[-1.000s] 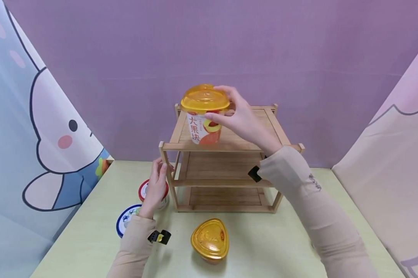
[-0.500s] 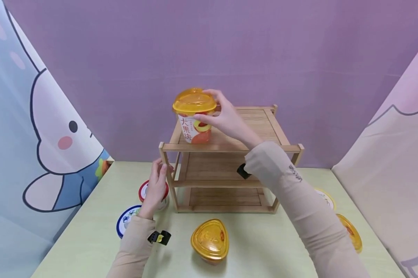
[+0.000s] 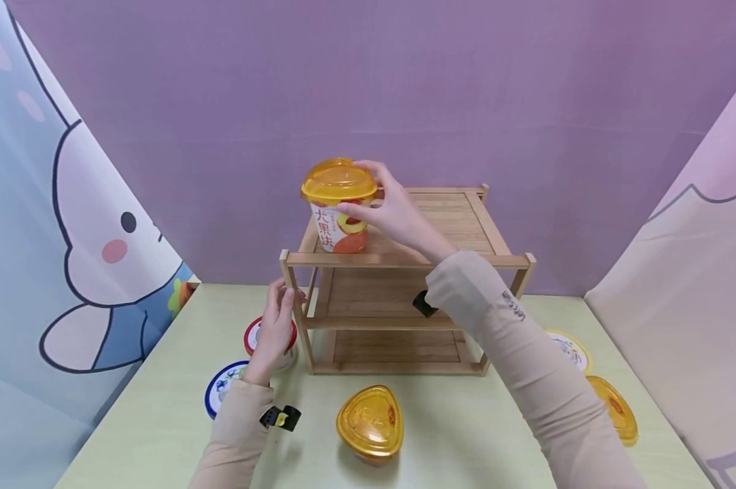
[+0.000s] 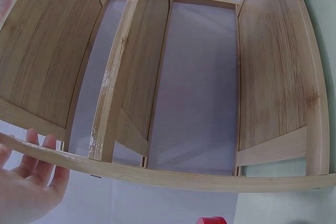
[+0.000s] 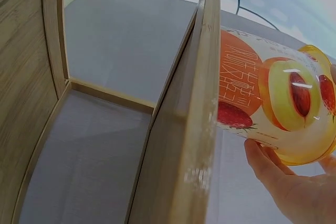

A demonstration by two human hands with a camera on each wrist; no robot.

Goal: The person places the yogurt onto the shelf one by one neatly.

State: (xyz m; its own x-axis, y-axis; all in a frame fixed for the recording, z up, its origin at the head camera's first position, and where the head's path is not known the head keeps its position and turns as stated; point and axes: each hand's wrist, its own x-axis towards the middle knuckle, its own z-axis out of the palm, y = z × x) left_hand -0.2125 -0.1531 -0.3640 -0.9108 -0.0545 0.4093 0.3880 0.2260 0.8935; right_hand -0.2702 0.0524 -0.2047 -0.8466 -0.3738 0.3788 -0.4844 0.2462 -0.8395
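Observation:
A yogurt cup with a peach picture and an orange domed lid is at the left front of the wooden rack's top shelf. My right hand holds it from the right, thumb in front and fingers behind. In the right wrist view, the shelf's edge hides the cup's base, so I cannot tell if it touches the boards. Lower down, my left hand grips the rack's left front post; in the left wrist view its fingers curl round that wood.
Another orange-lidded cup stands before the rack. A red-rimmed tub and a blue-rimmed tub are on the left. Right of the rack are a yellow-rimmed tub and an orange-lidded container, partly behind my right sleeve.
My right hand has moved the yogurt cup left and slightly down over the top shelf, slowing in the last half second. The left hand has stayed on the post.

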